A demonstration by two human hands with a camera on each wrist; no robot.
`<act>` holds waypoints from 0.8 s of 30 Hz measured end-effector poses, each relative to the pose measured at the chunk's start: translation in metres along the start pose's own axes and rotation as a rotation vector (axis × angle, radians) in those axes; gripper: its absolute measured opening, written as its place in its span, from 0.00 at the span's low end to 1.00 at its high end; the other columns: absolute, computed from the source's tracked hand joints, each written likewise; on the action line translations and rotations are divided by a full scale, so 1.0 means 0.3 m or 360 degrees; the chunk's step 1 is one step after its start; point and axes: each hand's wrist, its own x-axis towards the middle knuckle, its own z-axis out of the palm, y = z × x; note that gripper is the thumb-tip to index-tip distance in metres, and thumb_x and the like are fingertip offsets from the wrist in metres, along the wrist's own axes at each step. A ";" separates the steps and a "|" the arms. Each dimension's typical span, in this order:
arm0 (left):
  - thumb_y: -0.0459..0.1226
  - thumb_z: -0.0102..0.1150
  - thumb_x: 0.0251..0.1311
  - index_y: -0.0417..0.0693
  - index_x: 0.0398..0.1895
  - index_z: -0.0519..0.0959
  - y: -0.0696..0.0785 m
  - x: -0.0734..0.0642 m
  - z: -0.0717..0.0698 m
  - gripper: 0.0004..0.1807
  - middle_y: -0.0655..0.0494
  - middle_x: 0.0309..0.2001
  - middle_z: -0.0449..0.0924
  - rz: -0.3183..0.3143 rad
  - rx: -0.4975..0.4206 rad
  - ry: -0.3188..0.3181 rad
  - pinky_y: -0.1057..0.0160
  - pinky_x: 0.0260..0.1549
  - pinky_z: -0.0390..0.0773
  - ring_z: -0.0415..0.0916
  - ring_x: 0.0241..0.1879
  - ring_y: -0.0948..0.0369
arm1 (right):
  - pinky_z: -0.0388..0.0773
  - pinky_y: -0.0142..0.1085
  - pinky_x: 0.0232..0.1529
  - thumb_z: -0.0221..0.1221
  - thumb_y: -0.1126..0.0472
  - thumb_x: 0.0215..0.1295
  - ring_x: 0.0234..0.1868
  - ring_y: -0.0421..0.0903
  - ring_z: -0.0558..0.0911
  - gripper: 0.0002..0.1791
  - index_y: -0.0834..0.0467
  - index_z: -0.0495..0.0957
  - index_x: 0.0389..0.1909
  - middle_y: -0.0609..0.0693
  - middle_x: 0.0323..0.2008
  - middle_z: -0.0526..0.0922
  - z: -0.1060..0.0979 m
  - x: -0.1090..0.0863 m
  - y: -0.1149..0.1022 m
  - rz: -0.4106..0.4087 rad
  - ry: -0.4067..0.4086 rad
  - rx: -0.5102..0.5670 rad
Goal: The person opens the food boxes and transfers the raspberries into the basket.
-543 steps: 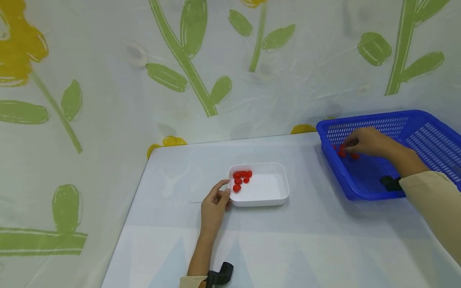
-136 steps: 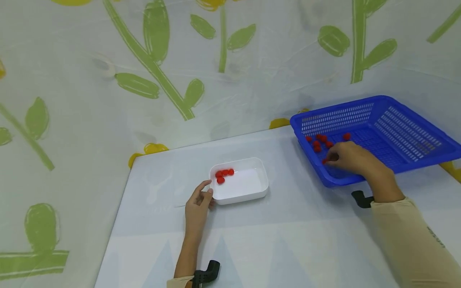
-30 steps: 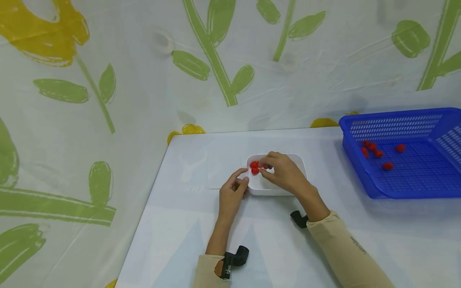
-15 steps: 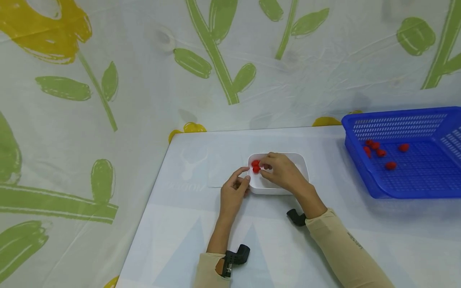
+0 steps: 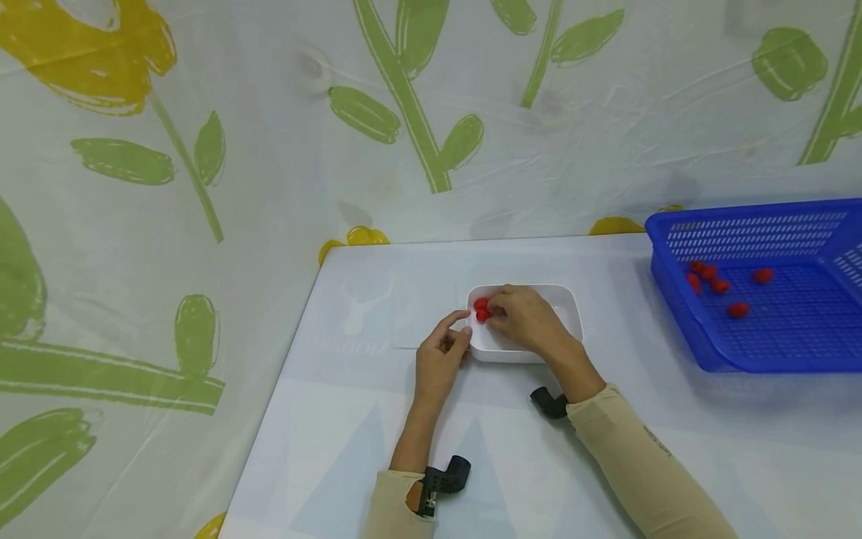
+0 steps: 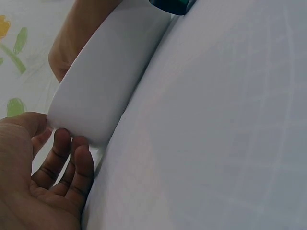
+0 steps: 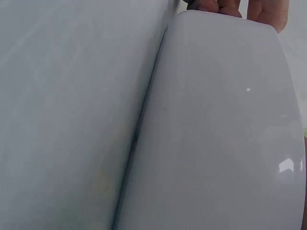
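In the head view a white rectangular tray (image 5: 572,318) stands on the table. Its left end holds small red fruits (image 5: 482,314); two show, and others may be hidden by fingers. My right hand (image 5: 532,322) reaches down into the tray, thumb and fingers drawn together beside them in a pinch; the fruit at the fingertips is mostly covered. My left hand (image 5: 439,363) steadies the tray's left end, fingertips against its outer wall. The left wrist view shows those fingers (image 6: 84,165) loosely bent at the wall. The tray's outer side (image 7: 225,120) fills much of the right wrist view.
A blue perforated basket (image 5: 781,359) stands to the right, with several red fruits on its floor at the left. A plant-patterned sheet (image 5: 269,150) rises behind the table (image 5: 350,344). Black wrist cameras jut out from both wrists.
Fruits in the tray have become fewer since the oldest frame. My right hand has come from the basket to the tray; over the last second its thumb and fingers have closed together. Left hand stays.
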 end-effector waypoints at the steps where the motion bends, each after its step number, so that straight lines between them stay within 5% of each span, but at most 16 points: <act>1: 0.47 0.57 0.60 0.58 0.51 0.77 0.002 0.000 0.001 0.16 0.55 0.26 0.75 -0.0002 0.0003 -0.0001 0.68 0.22 0.75 0.72 0.23 0.60 | 0.74 0.38 0.41 0.66 0.64 0.49 0.35 0.46 0.77 0.07 0.60 0.82 0.31 0.49 0.32 0.80 0.001 0.001 0.000 0.0011 -0.0006 -0.0008; 17: 0.48 0.57 0.59 0.64 0.50 0.77 0.000 -0.010 -0.003 0.15 0.54 0.26 0.75 -0.0029 0.0027 0.0016 0.67 0.22 0.75 0.73 0.24 0.56 | 0.74 0.38 0.38 0.66 0.63 0.49 0.33 0.46 0.76 0.06 0.59 0.81 0.29 0.49 0.32 0.80 0.009 -0.008 -0.012 0.0031 0.0021 -0.0033; 24: 0.47 0.57 0.60 0.60 0.52 0.77 0.007 -0.006 0.001 0.17 0.52 0.27 0.75 -0.0024 0.0001 -0.0006 0.66 0.23 0.76 0.74 0.26 0.49 | 0.72 0.35 0.35 0.66 0.63 0.47 0.32 0.44 0.73 0.07 0.58 0.80 0.30 0.46 0.30 0.77 0.006 -0.008 -0.008 0.0032 0.0014 0.0074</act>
